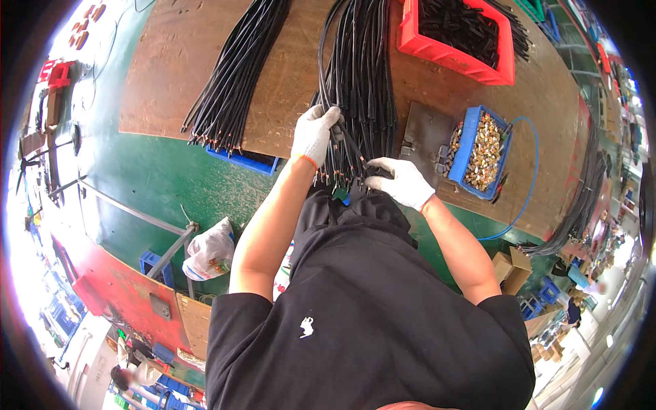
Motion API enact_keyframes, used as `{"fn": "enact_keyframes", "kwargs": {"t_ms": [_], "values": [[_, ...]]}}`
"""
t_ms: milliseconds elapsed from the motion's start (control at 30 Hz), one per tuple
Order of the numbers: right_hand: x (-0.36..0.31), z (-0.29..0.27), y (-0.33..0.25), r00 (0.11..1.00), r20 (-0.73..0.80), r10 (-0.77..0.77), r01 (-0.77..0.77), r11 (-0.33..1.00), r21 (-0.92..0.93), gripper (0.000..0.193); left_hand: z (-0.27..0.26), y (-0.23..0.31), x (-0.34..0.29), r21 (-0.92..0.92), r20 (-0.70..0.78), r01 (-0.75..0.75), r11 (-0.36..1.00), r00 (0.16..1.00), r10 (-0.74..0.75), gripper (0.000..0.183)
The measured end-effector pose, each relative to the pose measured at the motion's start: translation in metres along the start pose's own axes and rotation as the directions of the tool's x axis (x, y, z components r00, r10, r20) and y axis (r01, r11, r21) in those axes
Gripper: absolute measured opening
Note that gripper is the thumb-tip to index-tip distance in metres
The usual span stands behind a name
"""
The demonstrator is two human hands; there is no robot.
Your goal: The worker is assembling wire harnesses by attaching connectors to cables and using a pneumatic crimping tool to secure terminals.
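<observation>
A thick bundle of black cables (362,75) runs down the table in front of me, with bare copper-coloured ends hanging at its near edge. My left hand (314,137), in a white glove with an orange cuff, is closed around a few black cables at the left side of this bundle. To the right of the cable ends is my right hand (404,183), also gloved. Its thumb and forefinger point left, apart from each other, and their tips reach the cable ends. Whether they touch a cable there is hard to see.
Another black cable bundle (242,75) lies left on the brown table (171,68). A red crate (451,56) of black parts stands far right. Nearer are a blue bin (467,147) of small metal pieces and a blue hose (536,157). A white bag (208,251) sits at lower left.
</observation>
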State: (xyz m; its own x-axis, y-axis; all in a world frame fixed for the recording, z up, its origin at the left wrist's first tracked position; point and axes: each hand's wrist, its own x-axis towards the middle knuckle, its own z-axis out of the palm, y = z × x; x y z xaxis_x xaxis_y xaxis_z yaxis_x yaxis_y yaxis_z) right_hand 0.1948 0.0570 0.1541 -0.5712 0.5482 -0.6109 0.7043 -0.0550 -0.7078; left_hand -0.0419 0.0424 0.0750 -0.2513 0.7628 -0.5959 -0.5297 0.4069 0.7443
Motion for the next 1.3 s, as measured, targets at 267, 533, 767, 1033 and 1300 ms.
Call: {"fn": "enact_keyframes", "kwargs": {"t_ms": [267,533,767,1033,1300], "values": [[0.005,0.004,0.001,0.997,-0.033,-0.064,0.059,0.989,-0.138,0.055,0.001,0.006,0.000,0.018,-0.021,-0.052,0.998,0.998,0.052,0.013],[0.023,0.006,-0.014,1.000,0.009,-0.025,0.026,0.987,-0.159,0.053,0.007,0.027,-0.011,0.097,0.079,0.036,0.995,0.996,-0.044,0.015],[0.054,0.026,-0.015,0.964,0.264,0.012,-0.158,0.828,0.538,0.035,-0.024,0.030,0.015,0.063,0.066,0.167,0.984,0.983,-0.171,0.013],[0.069,0.055,-0.028,0.945,0.312,0.098,-0.310,0.572,0.760,0.030,-0.047,0.033,0.021,0.048,0.099,0.250,0.967,0.962,-0.254,0.012],[0.112,0.058,-0.027,0.973,0.139,0.185,-0.229,0.688,0.689,0.024,-0.060,0.005,0.026,0.351,0.080,0.207,0.913,0.965,-0.249,0.051]]}}
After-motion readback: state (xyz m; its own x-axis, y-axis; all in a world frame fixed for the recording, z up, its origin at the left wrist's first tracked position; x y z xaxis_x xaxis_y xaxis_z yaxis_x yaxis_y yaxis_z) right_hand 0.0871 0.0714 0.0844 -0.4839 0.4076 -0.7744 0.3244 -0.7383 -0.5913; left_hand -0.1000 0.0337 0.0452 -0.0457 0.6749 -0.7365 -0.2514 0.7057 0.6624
